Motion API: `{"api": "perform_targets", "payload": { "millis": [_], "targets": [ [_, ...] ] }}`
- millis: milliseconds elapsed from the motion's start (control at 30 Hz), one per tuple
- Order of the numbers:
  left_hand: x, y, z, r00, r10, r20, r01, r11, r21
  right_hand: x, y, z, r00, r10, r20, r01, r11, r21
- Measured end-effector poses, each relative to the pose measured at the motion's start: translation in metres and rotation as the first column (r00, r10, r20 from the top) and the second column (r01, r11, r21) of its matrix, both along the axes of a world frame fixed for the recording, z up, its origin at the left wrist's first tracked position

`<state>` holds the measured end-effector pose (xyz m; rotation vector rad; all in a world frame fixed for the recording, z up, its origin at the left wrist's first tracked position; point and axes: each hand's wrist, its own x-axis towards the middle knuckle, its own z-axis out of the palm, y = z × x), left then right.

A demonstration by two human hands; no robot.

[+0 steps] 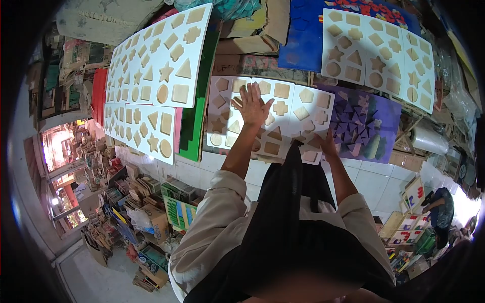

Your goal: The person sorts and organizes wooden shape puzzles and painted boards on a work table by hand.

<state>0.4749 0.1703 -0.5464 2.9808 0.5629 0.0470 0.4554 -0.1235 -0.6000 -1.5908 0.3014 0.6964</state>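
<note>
Two hands: both rest on one white shape board [283, 118].
Left hand [252, 105]: fingers spread wide and flat, gripping nothing, likely pressing wooden pieces into their cutouts.
Right hand [327, 145]: at the board's lower edge, partly hidden by a black apron strap [295, 166]; grip unclear, probably steadying it.
Beyond the hands: more shape boards [161, 55].
Writing: none readable.

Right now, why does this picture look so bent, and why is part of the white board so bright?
Head view: a fisheye lens bows straight edges and leaves dark corners; strong light washes out the white puzzle board around the left hand; the right hand lies dimmer at its lower edge; the dark apron near the lens looks soft.
</note>
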Motion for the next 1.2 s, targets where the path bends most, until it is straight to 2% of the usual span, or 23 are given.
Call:
{"api": "perform_targets", "payload": {
  "millis": [133, 267, 300, 333, 400, 533, 600, 667, 733, 800, 833, 867, 900, 933, 1000, 1067, 1100, 1200],
  "targets": [
    [0.019, 0.007, -0.001, 1.0, 0.004, 0.03, -0.005, 1.0, 0.008, -0.001, 0.001, -0.006, 0.999, -0.021, -0.025, 0.024, 0.995, 0.101],
    [-0.01, -0.012, 0.006, 0.998, -0.045, 0.053, 0.046, 0.998, -0.03, -0.001, -0.002, -0.005, 1.0, 0.001, 0.017, -0.002, 0.997, 0.08],
    [-0.029, -0.018, 0.002, 0.993, -0.106, -0.047, 0.106, 0.994, 0.006, -0.002, -0.001, -0.003, 0.999, -0.012, 0.035, 0.01, 0.997, 0.076],
    [-0.046, -0.025, 0.001, 0.985, -0.15, -0.08, 0.147, 0.988, -0.038, -0.003, 0.002, 0.0, 0.998, -0.025, 0.053, 0.021, 0.997, 0.076],
    [-0.07, -0.039, 0.018, 0.958, -0.116, -0.263, 0.087, 0.989, -0.116, 0.001, 0.001, 0.007, 0.995, -0.011, 0.099, 0.008, 1.0, 0.025],
    [-0.102, -0.034, 0.029, 0.954, -0.056, -0.296, 0.015, 0.99, -0.139, 0.002, -0.001, -0.003, 0.999, 0.007, 0.051, -0.013, 0.995, 0.098],
    [-0.114, -0.029, 0.027, 0.929, -0.013, -0.37, -0.019, 0.996, -0.084, 0.006, -0.003, -0.006, 0.999, 0.008, 0.05, -0.015, 0.992, 0.128],
    [-0.127, -0.023, 0.032, 0.934, 0.012, -0.357, -0.045, 0.995, -0.086, 0.008, -0.008, -0.012, 0.994, -0.03, -0.109, 0.06, 0.959, 0.278],
    [-0.139, -0.021, 0.034, 0.941, 0.038, -0.337, -0.07, 0.994, -0.085, 0.011, -0.014, -0.011, 0.985, -0.024, -0.17, 0.078, 0.944, 0.32],
    [-0.154, -0.018, 0.025, 0.94, 0.222, -0.259, -0.26, 0.958, -0.124, 0.017, -0.016, -0.006, 0.955, -0.02, -0.294, 0.104, 0.956, 0.273],
    [-0.163, -0.015, 0.02, 0.941, 0.28, -0.191, -0.315, 0.931, -0.187, 0.017, -0.015, -0.012, 0.956, -0.014, -0.293, 0.098, 0.956, 0.275],
    [-0.168, -0.016, 0.017, 0.939, 0.289, -0.189, -0.322, 0.929, -0.182, 0.016, -0.013, -0.022, 0.978, -0.012, -0.209, 0.063, 0.969, 0.24],
    [-0.174, -0.018, 0.015, 0.892, 0.423, -0.16, -0.452, 0.846, -0.282, 0.014, -0.012, -0.031, 0.992, -0.006, -0.125, 0.032, 0.979, 0.203],
    [-0.177, -0.019, 0.012, 0.823, 0.549, -0.143, -0.558, 0.737, -0.382, 0.015, -0.011, -0.027, 0.992, 0.002, -0.125, 0.024, 0.978, 0.208],
    [-0.181, -0.021, 0.01, 0.796, 0.587, -0.147, -0.595, 0.714, -0.368, 0.019, -0.009, -0.008, 0.993, 0.007, -0.12, -0.002, 0.999, 0.048],
    [-0.178, -0.023, 0.012, 0.721, 0.66, -0.211, -0.68, 0.615, -0.399, 0.017, -0.011, -0.016, 0.996, 0.018, -0.084, -0.017, 1.0, 0.018],
    [-0.176, -0.023, 0.012, 0.721, 0.662, -0.204, -0.678, 0.615, -0.404, 0.017, -0.011, -0.019, 0.998, 0.023, -0.052, -0.024, 1.0, -0.014],
    [-0.174, -0.022, 0.011, 0.716, 0.667, -0.205, -0.687, 0.621, -0.377, 0.012, -0.016, -0.046, 1.0, 0.022, -0.001, -0.022, 0.998, 0.054]
  ]
}}
